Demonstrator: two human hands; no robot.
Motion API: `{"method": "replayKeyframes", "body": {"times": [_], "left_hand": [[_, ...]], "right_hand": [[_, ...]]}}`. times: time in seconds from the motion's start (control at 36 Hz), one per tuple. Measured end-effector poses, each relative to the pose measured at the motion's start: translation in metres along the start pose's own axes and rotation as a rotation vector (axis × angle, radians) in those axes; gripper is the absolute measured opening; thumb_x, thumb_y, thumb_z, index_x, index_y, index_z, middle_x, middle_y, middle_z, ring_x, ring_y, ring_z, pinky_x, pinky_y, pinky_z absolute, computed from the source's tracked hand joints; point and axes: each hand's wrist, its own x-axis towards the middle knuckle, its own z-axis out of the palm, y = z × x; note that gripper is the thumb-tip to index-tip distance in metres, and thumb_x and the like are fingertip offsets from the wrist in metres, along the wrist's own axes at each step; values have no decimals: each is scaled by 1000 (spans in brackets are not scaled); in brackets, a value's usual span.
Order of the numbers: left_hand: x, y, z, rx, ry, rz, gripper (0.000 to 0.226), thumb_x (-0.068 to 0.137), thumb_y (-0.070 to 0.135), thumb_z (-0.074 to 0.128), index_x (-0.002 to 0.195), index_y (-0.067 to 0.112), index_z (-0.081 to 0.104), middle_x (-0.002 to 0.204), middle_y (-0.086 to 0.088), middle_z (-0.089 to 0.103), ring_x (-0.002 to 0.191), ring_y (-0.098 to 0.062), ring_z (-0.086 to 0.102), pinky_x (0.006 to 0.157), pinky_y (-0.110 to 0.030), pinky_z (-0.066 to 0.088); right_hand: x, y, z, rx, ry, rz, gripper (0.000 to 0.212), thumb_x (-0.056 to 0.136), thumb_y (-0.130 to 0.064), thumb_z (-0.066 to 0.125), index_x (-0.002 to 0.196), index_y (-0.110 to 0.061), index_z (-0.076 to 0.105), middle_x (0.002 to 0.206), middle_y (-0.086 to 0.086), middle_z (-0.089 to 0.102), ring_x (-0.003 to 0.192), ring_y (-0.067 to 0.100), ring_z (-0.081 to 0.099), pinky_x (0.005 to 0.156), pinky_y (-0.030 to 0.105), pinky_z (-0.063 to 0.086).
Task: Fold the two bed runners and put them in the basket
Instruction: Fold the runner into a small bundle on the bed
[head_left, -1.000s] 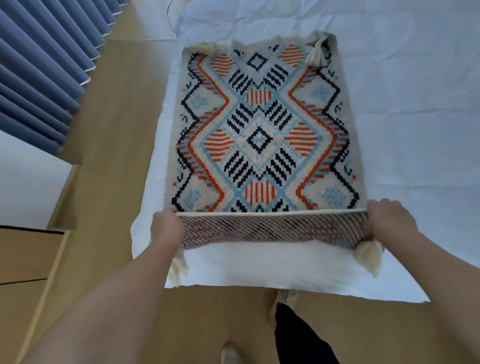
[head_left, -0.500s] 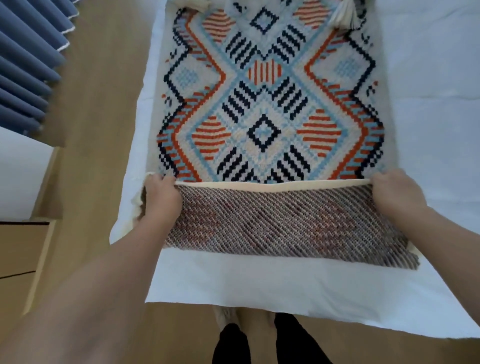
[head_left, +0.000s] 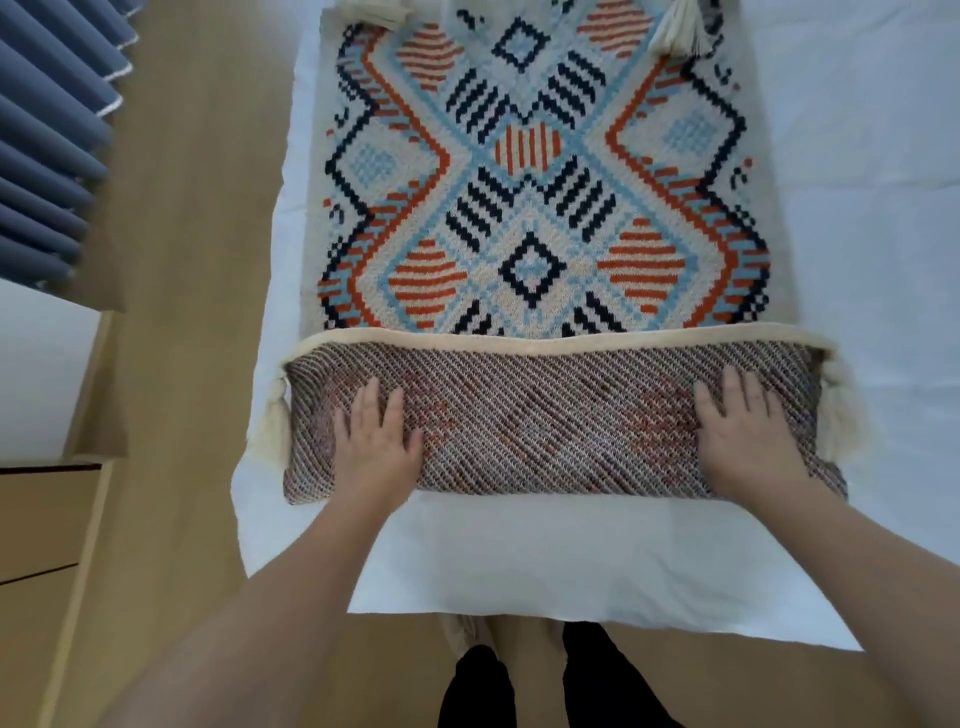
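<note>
1. Here, looking down through the head camera, I see 1 bed runner (head_left: 535, 171) lying flat on the white sheet (head_left: 519, 561) of the bed, its length running away from me and its orange, navy and pale-blue diamond pattern facing up.
2. Its near end is turned over onto the pattern as a flap (head_left: 550, 421), showing the dull, diagonally woven underside. The cream hem lies across the runner's width.
3. My left hand (head_left: 376, 441) rests palm-down on the left part of the flap. The grip is apart, fingers straight and close together, clamped on nothing.
4. My right hand (head_left: 748, 431) lies the same way on the right part of the flap, grip apart, fingers flat on the weave.
5. A cream tassel sits at each near corner: the left tassel (head_left: 272, 421) beyond my left hand, the right tassel (head_left: 841, 410) beyond my right hand.
6. 2 far tassels (head_left: 675, 31) lie on the runner at the top edge of the view.
7. A wooden floor (head_left: 197, 260) runs along the left, with a blue curtain (head_left: 47, 130) and a wooden cabinet (head_left: 41, 545) beside it. Dark trouser legs (head_left: 478, 691) show below the bed's edge.
</note>
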Motion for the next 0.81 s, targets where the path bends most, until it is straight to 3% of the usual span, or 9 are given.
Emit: {"method": "replayKeyframes", "body": {"times": [0.08,0.17,0.28,0.33,0.42,0.47,0.56,0.67,0.81], "left_hand": [[-23,-11,5,-45,8,-8,61,99,48,28,153,21,16,163,-7,2,149,-21,-6,120,-45,-7],[-34,-34,2,-131,57,-134,58,98,45,35,150,19,26,161,-9,11,148,-24,2,119,-49,0],[-33,-73,-8,-227,-15,-214,56,99,45,35,151,29,23,162,-7,0,148,-26,3,117,-58,5],[-31,-88,-10,-196,-31,-112,62,95,53,40,151,34,21,162,-6,-2,148,-25,4,118,-55,2],[-28,-93,-4,88,-49,217,81,86,63,49,152,31,17,162,-7,6,149,-25,2,118,-49,-2],[-27,-88,6,170,-49,279,87,81,58,61,151,26,21,160,-11,19,148,-30,13,117,-53,7],[-24,-75,22,165,34,307,86,73,43,77,143,18,33,149,-16,41,137,-36,37,110,-58,27],[-15,-56,27,195,52,365,81,65,22,82,137,12,45,137,-14,55,128,-36,50,103,-59,38],[-1,-55,27,119,94,412,66,82,-6,48,145,10,39,148,-11,45,136,-31,43,111,-45,33]], "right_hand": [[-25,-17,4,76,-19,-64,57,99,-32,26,152,-13,14,159,21,5,146,38,8,118,49,11],[-40,-35,5,107,-79,-97,58,100,-39,21,153,-16,8,160,17,1,147,34,4,119,46,8],[-44,-54,3,119,-93,-103,60,100,-43,16,153,-17,4,160,16,-2,147,34,1,119,47,8],[-42,-64,1,151,-92,-93,64,99,-49,15,153,-19,1,160,16,-5,147,33,0,119,47,8],[-42,-80,0,177,-84,-140,77,91,-67,12,152,-24,-8,160,12,-13,148,31,-5,118,47,2],[-44,-89,2,118,-73,-183,86,87,-74,14,150,-24,-15,159,10,-18,147,31,-8,117,48,1],[-47,-93,10,50,-74,-151,82,93,-57,29,150,-21,-17,158,14,-20,147,35,-8,118,51,6],[-49,-86,14,65,-23,-57,70,97,-20,33,151,-17,-12,159,19,-13,146,37,-1,117,51,15],[-48,-73,18,68,2,-28,72,95,-4,32,150,-15,-12,158,21,-12,147,36,3,117,44,20]]}}
